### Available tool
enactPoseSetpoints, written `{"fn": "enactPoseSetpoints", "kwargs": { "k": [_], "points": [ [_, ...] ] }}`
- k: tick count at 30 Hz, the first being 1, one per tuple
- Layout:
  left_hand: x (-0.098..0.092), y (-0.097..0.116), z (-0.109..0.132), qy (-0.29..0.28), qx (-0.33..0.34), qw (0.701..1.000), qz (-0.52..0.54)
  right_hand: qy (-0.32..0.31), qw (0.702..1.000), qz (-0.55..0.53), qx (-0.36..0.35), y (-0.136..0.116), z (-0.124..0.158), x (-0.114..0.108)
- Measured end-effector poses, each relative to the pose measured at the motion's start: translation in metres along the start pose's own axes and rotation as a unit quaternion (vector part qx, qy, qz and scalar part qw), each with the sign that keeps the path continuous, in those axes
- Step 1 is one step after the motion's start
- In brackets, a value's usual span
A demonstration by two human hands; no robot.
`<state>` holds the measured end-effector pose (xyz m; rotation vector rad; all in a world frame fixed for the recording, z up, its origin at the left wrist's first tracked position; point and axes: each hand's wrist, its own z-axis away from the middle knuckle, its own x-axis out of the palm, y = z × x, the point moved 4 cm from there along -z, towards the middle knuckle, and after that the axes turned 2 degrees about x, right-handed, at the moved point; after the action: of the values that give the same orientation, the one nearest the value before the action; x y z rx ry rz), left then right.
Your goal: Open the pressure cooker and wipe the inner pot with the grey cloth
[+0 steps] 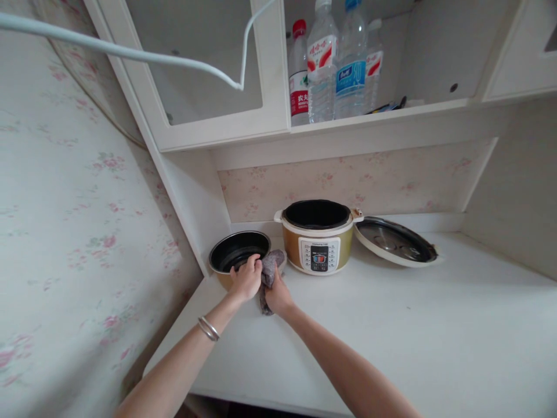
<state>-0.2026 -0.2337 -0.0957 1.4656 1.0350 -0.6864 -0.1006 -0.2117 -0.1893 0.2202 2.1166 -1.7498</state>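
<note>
The pot (235, 255) stands mouth up at the counter's (391, 325) left end, just beside the cooker (319, 244). The left hand (246, 278) curls its fingers, pressed together, over the pot's near rim. The right hand (277, 296) clutches a grey cloth (268, 268) against the pot's side, the cloth's length running from wrist toward the cooker.

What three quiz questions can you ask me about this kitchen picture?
1. True or false: the lid is shut on the cooker.
2. What does the left hand hold? A. a bottle B. the black pot by its rim C. a spoon
3. Fill in: the right hand holds a grey ____ beside the black pot.
Key: 1 false, it lies on the counter beside the cooker; 2 B; 3 cloth.
</note>
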Motion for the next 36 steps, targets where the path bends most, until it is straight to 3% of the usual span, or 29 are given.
{"fn": "enactPoseSetpoints", "kwargs": {
  "k": [4, 7, 11, 14, 18, 22, 25, 28, 33, 36],
  "points": [
    [-0.023, 0.004, -0.006, -0.020, 0.111, 0.993, 0.044, -0.017, 1.000, 0.001, -0.023, 0.006, 0.003, -0.004],
    [-0.051, -0.023, -0.018, 0.000, 0.202, 0.979, 0.005, -0.036, 0.999, 0.001, -0.010, 0.013, 0.003, -0.008],
    [-0.079, -0.086, -0.033, -0.012, 0.223, 0.968, -0.115, -0.036, 0.999, 0.008, 0.006, 0.016, 0.003, -0.010],
    [-0.086, -0.125, -0.035, -0.062, 0.204, 0.961, -0.178, -0.036, 0.999, 0.011, -0.016, 0.012, 0.003, -0.010],
    [-0.082, -0.146, -0.030, -0.077, 0.189, 0.960, -0.193, -0.045, 0.998, 0.012, -0.042, 0.009, 0.007, -0.010],
    [-0.076, -0.141, -0.024, -0.037, 0.195, 0.963, -0.181, -0.048, 0.997, 0.035, -0.048, 0.007, 0.010, -0.009],
    [-0.065, -0.127, -0.019, -0.045, 0.204, 0.966, -0.154, -0.046, 0.997, 0.046, -0.044, 0.006, 0.011, -0.007],
    [-0.049, -0.101, -0.012, -0.033, 0.214, 0.967, -0.131, -0.046, 0.996, 0.050, -0.050, 0.005, 0.012, -0.006],
    [-0.019, -0.045, 0.000, 0.073, 0.159, 0.978, -0.115, -0.046, 0.996, 0.051, -0.051, 0.007, 0.011, -0.004],
    [-0.007, -0.023, 0.000, 0.069, 0.122, 0.987, -0.076, -0.032, 0.998, 0.039, -0.035, 0.012, 0.008, -0.005]
  ]
}}
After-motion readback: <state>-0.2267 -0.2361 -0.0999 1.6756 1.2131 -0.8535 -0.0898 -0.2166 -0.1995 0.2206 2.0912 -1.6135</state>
